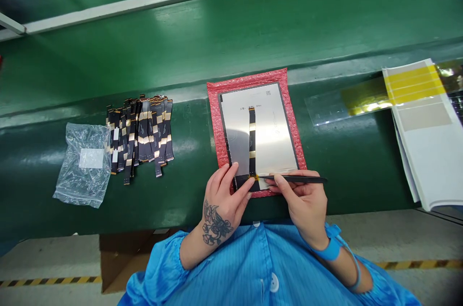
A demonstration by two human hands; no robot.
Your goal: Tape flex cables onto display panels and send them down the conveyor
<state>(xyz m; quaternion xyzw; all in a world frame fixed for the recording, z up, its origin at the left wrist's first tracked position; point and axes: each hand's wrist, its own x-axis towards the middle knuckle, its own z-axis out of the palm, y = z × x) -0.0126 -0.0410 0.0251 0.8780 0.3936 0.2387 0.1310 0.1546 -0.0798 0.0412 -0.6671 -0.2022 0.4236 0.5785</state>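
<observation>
A flat display panel (278, 147) with a silvery back lies on a pink bubble-wrap bag (216, 120). Lengthwise on the panel is a black flex cable (252, 139) with gold-coloured bands. At the cable's near end is a small bit of amber tape (255, 177). My left hand (224, 200) rests over the panel's lower left, fingers stretched out, a fingertip touching the cable's near end by the tape. My right hand (306, 202) pinches black tweezers (304, 179), whose tips point left and reach that same end. The exact contact of the tips is too small to tell.
To the left, a pile of flex cables (139, 135) lies beside a clear plastic bag (83, 166) with a white label. On the right, amber tape strips (365, 96) on a clear sheet extend towards a white paper stack (430, 152). The green bench's (173, 209) front edge is near my body.
</observation>
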